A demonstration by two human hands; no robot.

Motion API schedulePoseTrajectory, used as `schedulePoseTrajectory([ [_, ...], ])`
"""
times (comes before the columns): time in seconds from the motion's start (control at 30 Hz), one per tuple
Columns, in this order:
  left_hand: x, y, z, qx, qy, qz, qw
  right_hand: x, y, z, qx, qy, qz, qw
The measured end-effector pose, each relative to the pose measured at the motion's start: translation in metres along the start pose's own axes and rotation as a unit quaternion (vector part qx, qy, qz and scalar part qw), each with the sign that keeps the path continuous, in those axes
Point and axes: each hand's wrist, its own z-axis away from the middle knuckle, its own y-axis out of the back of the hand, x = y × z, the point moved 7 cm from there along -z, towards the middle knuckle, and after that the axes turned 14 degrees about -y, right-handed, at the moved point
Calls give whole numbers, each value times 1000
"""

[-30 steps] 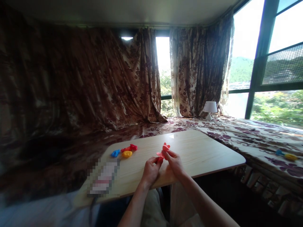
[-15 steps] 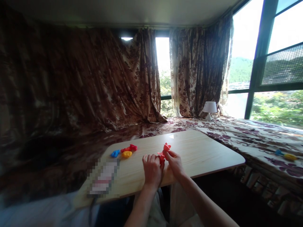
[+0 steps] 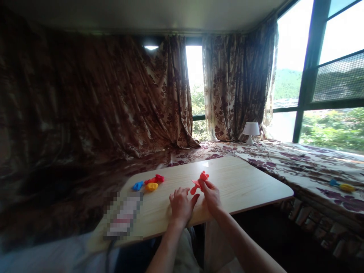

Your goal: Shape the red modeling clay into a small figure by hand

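My right hand (image 3: 211, 195) pinches a thin, bright red piece (image 3: 196, 185) with several petal-like lobes, just above the table; its exact kind I cannot make out. Part of it sticks out beyond my fingertips and another lobe hangs down towards the left. My left hand (image 3: 181, 204) is beside it on the left, its thumb and fingers spread apart, with nothing in its grasp. Left of my hands, on the light wood-grain table (image 3: 244, 182), a crumpled blue piece (image 3: 138, 185), a yellow piece (image 3: 151, 187) and a red piece (image 3: 156, 179) lie close together.
A blurred-out flat object (image 3: 123, 216) with a dark cord lies on the table's left side. Beyond the table's right edge, a flower-patterned covered surface (image 3: 284, 163) bears a white lamp (image 3: 251, 131) and a yellow piece (image 3: 347, 188) with a blue one (image 3: 334, 182).
My left hand has let go of the red piece and moved slightly left, its fingers opening. The red piece stays in my right hand, with its lower lobe now hanging free.
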Motion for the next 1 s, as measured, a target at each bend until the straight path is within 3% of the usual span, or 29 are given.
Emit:
schedulePoseTrajectory([
  [0.1, -5, -4, 1, -13, 15, 28, 999, -1, 6, -1, 21, -4, -27, 999],
  [0.3, 5, 2, 1, 3, -31, 15, 999, -3, 5, 1, 23, -2, -6, 1000],
  [0.6, 4, 3, 0, 10, -38, -7, 999, 1, -3, -1, -22, 3, 19, 1000],
  [0.83, -6, -4, 0, 6, 8, 74, 997, -2, 5, 0, 20, -2, 6, 1000],
  [1.0, -7, -4, -3, 20, 10, 131, 991, 0, -1, 0, -26, 3, 17, 1000],
])
